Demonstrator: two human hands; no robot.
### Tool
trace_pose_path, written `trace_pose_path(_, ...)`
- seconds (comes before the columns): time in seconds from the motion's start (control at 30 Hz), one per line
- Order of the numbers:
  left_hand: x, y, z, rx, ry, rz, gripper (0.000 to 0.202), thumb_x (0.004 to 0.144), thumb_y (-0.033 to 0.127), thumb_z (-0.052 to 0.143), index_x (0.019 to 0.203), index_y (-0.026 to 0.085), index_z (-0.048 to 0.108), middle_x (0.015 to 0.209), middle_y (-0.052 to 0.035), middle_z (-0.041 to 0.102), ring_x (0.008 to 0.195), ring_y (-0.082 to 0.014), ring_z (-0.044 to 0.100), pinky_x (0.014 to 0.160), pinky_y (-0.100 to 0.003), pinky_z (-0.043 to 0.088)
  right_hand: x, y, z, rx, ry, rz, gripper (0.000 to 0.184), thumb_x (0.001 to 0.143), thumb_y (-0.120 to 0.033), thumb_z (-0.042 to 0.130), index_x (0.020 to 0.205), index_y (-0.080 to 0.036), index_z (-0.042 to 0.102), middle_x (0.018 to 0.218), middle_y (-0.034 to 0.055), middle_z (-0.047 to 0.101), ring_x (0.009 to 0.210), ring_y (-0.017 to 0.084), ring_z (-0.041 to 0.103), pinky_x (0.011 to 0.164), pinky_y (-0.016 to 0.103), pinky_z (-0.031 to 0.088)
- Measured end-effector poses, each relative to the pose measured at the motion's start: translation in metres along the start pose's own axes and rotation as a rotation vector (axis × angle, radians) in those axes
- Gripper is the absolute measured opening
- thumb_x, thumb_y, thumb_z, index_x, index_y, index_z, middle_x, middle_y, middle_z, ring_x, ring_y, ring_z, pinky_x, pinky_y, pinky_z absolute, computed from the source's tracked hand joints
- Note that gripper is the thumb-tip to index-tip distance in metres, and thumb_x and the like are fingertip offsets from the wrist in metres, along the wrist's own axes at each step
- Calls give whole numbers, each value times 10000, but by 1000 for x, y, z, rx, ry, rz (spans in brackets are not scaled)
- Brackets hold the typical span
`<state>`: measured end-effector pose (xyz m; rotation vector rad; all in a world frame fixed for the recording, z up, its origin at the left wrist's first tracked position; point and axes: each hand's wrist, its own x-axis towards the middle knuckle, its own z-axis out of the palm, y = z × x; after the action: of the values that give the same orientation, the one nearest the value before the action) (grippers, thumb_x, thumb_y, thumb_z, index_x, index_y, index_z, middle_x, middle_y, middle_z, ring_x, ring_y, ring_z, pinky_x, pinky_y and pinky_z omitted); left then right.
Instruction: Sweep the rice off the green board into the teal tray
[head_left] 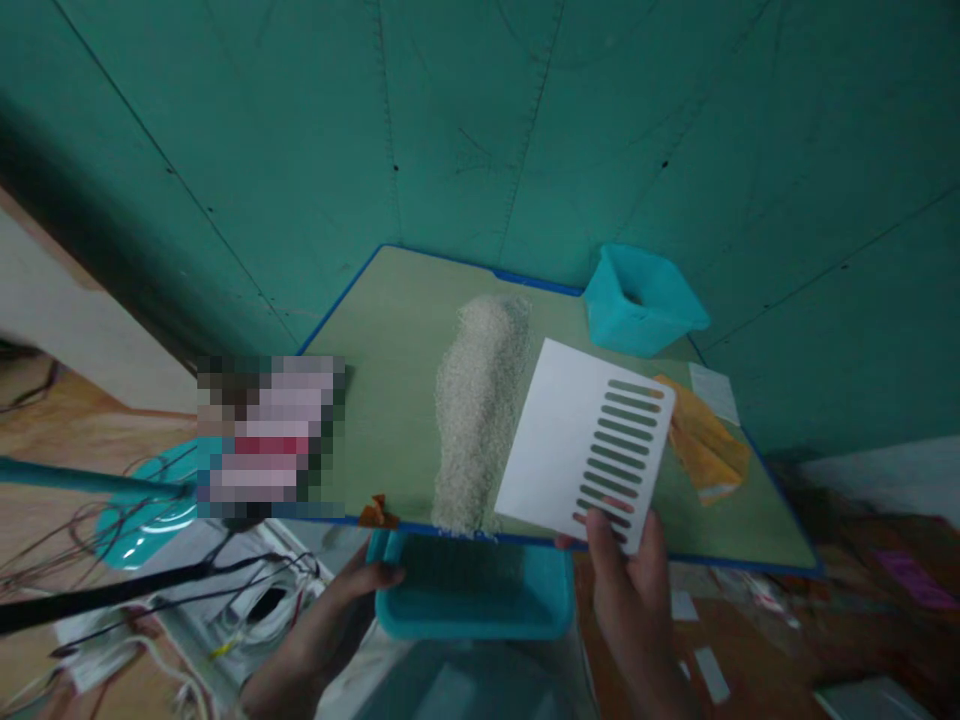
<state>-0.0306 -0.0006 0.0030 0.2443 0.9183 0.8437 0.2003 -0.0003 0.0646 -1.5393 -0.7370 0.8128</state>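
A long heap of white grains lies on a pale green board with a blue rim. My right hand grips a white slotted card by its near corner, the card's edge resting against the heap's right side. My left hand holds the left end of a turquoise tray just below the board's near edge, under the heap's end. Some grains sit at that edge.
A turquoise square tub stands at the board's far right corner. A yellow packet lies on the board's right side. A blurred-out patch covers the board's left. Wires and a turquoise lamp base lie lower left.
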Motion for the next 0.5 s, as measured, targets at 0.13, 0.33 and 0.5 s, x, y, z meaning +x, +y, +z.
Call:
trace_pose_path(0.13, -1, 2, -1, -5, -19, -9, 497, 677, 154, 634, 1163, 255, 640, 994, -32, 772, 1099, -319, 610, 966, -420, 436, 4, 0, 3, -18, 0, -17, 381, 749, -508, 634, 949, -207, 513, 727, 27, 679, 523, 179, 638, 524, 298, 524)
trace_pose_path(0.33, -3, 8, -5, -40, 48, -2, 542, 660, 219, 664, 1199, 208, 616, 1010, -59, 769, 1180, -355, 542, 976, -447, 432, 2, 5, 12, -84, -44, -35, 364, 735, -559, 615, 864, -219, 585, 680, 13, 696, 541, 195, 655, 564, 286, 532)
trace_pose_path(0.5, -8, 2, -12, -8, 44, -56, 536, 609, 241, 693, 1144, 255, 661, 981, -41, 777, 1165, -374, 550, 972, -460, 430, 4, 5, 9, 12, -162, -7, 351, 717, -538, 646, 865, -221, 625, 711, 21, 707, 536, 187, 651, 534, 273, 541)
